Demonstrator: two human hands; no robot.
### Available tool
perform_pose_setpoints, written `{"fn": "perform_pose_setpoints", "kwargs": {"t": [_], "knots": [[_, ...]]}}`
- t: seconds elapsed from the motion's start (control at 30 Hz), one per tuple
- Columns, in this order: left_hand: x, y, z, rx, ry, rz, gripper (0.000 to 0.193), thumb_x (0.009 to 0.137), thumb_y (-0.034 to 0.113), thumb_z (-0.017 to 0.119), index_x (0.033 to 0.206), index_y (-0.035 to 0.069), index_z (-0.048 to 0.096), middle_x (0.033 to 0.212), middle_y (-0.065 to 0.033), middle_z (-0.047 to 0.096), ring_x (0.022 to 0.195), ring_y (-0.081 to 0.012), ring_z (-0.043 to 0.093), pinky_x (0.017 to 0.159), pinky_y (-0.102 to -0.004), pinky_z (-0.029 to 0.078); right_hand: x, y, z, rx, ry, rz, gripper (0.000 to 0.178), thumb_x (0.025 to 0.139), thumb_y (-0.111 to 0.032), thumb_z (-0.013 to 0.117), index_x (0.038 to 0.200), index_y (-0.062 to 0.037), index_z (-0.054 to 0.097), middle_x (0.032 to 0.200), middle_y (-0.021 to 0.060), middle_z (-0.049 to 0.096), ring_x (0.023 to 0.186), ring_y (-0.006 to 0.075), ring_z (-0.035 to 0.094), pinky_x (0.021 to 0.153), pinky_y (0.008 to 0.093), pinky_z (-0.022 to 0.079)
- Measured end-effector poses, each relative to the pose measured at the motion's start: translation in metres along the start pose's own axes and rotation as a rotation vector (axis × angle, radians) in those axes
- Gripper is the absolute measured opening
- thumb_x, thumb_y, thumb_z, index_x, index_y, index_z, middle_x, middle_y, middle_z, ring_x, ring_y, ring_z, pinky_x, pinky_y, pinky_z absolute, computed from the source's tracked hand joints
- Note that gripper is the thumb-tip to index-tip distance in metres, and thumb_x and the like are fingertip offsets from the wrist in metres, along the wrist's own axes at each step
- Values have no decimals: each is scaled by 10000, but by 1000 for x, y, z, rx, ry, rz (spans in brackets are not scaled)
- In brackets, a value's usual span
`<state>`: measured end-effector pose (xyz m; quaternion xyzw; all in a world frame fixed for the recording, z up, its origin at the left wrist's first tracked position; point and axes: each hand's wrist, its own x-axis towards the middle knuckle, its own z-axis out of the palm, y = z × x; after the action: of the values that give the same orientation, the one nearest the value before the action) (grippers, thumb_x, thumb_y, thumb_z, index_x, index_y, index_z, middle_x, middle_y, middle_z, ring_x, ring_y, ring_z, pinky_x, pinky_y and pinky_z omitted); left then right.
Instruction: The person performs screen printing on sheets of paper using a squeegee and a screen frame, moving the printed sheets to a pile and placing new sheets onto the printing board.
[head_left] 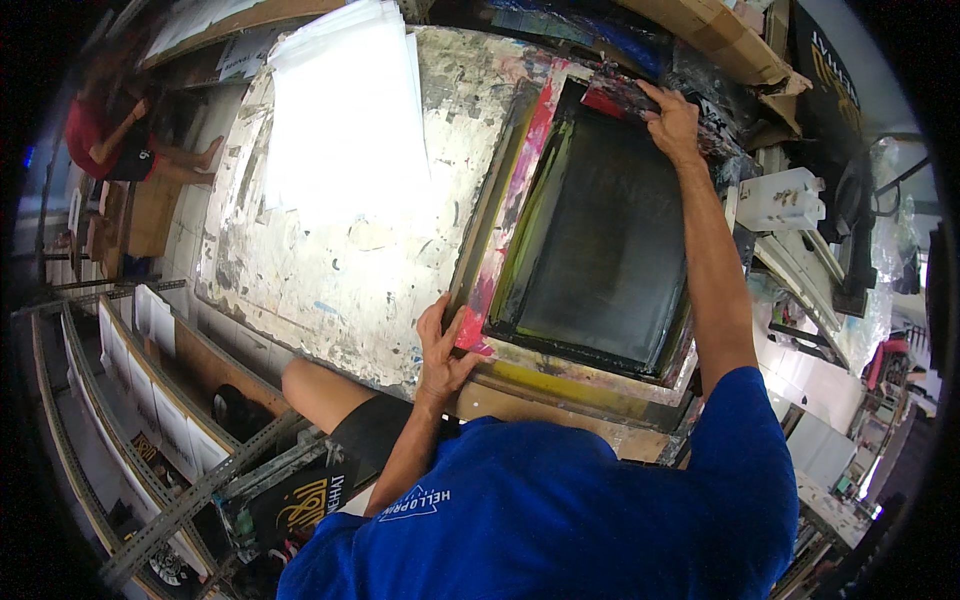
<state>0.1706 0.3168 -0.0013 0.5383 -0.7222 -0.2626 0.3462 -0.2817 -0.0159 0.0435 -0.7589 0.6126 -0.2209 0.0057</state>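
In front of me on the worktable [370, 240] lies a screen-printing frame [517, 200], its rim smeared pink, red and yellow-green. A dark mesh panel [605, 240] fills its middle. My left hand [441, 352] grips the frame's near left corner, next to a bright pink patch. Reaching across to the far right, my right hand [672, 122] has its fingers closed at the frame's far end. A dark, red-smeared bar [612, 102] lies there by the fingertips; how much of it the hand encloses is hidden.
White paper sheets [345, 110] are stacked on the table's far left. A white plastic jug [780, 200] stands to the right, cardboard [720, 40] behind. Metal shelving [150, 390] is at lower left. Another person [105, 140] sits at far left.
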Motion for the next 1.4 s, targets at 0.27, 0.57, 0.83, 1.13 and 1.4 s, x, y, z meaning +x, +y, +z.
{"fn": "perform_pose_setpoints", "kwargs": {"t": [0.27,0.57,0.83,1.13,1.4], "knots": [[1,8,-6,-53,-53,-18,838,702,475,832,1354,9,585,1243,-159,593,1176,-330,490,1012,-464,345,-58,-56,-9,-94,32,-15,578,781,-60,669,1325,-255,647,1020,196,692,999,399,658,856,481,506],[-3,29,-5,-215,150,-42,821,659,304,889,1353,-12,584,1165,-161,602,1106,-335,506,1011,-424,373,-191,-189,-81,-27,-103,156,569,793,-69,664,1315,-293,640,1042,248,682,998,430,657,852,502,514],[48,96,-28,-395,388,7,724,678,140,863,1315,-71,590,1201,-185,577,1135,-294,513,1016,-382,410,-229,-295,-215,-5,-112,106,648,674,-145,738,1310,-250,669,977,245,671,957,387,656,830,480,501],[194,139,6,-1047,555,162,495,969,86,610,1413,-42,434,1358,-144,545,1232,-246,548,1061,-368,435,-119,-257,-295,-69,255,-139,616,639,-222,796,1244,-138,716,897,168,712,746,317,686,705,379,552],[314,33,150,180,100,46,350,844,236,783,1156,96,711,1167,-155,694,1107,-377,626,945,-473,490,-60,-254,-337,42,323,-201,473,723,-204,758,1140,15,726,907,187,756,741,240,737,731,311,577]]}}
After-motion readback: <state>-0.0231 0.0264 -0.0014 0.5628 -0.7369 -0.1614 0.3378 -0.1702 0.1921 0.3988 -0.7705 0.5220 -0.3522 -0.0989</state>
